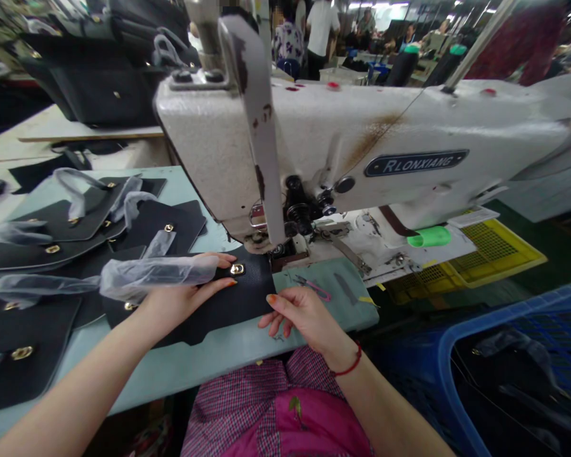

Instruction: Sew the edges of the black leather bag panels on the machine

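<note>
A black leather-like bag panel (209,318) lies on the pale green work surface, its far edge at the needle area of a white sewing machine (209,146). My left hand (183,301) rests on it, fingers and thumb stretched out either side of a gold metal fitting (237,269). A handle wrapped in clear plastic (157,277) crosses over that hand. At the panel's right edge is my right hand (302,314), its thumb and fingers closed at the corner; the exact contact is partly hidden.
Several black panels with wrapped handles (90,212) overlap on the left. Pink-handled snips (316,289) lie right of the panel. A blue basket (450,343) holding black pieces stands at lower right, with yellow crates (504,251) behind. Black bags (109,82) sit at back left; people are farther away.
</note>
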